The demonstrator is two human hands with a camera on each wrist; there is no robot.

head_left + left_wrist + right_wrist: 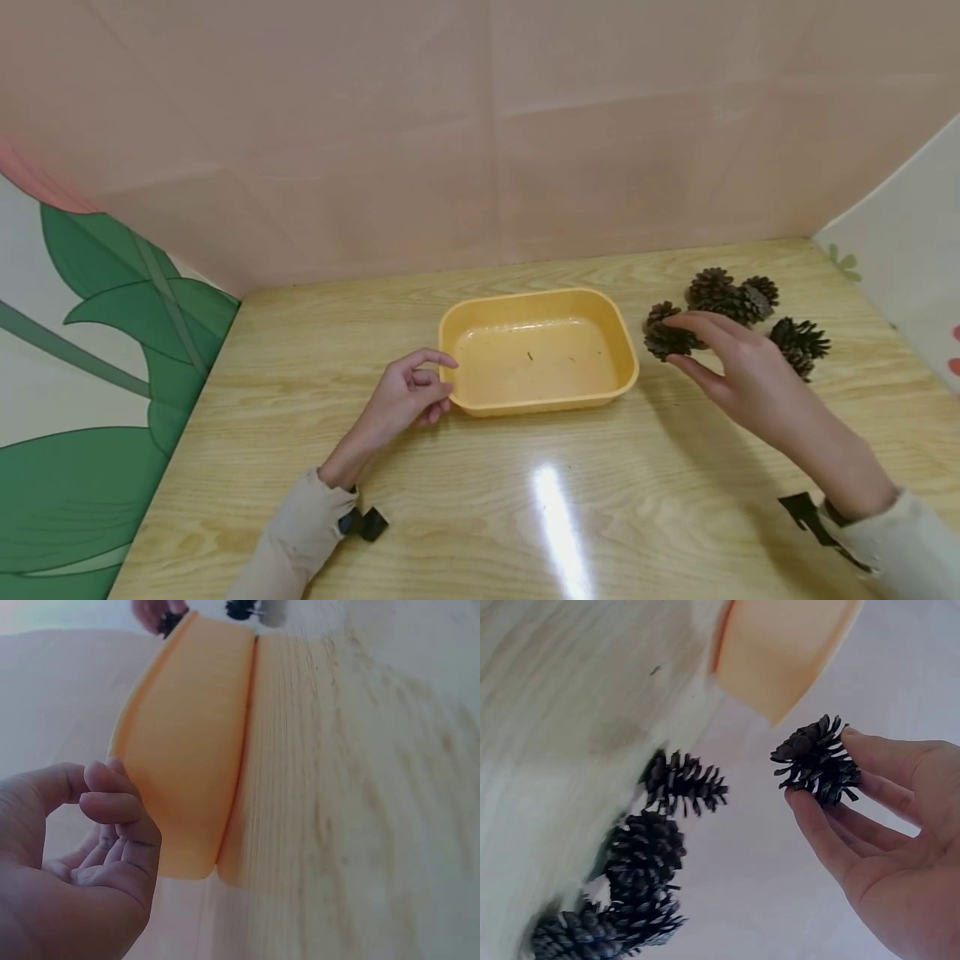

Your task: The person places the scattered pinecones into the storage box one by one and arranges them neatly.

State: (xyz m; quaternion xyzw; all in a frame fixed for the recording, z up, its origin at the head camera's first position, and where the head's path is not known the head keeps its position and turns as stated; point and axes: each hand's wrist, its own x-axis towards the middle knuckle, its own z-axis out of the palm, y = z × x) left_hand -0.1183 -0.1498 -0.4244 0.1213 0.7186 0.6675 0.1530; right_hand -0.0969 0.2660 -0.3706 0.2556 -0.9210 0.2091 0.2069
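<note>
A yellow plastic tray with rounded corners sits on the wooden table, a few dark specks on its floor. At its left end, my left hand grips the rim between thumb and index finger, the other fingers curled below. Right of the tray, my right hand pinches a brown pine cone between thumb and fingertips. The right wrist view shows this cone held up off the table, apart from the tray. Behind and beside the right hand lie several more pine cones.
The wooden table meets a pinkish covered wall at the back. A panel with green painted leaves stands on the left, a white panel on the right. Black straps hang at both cuffs.
</note>
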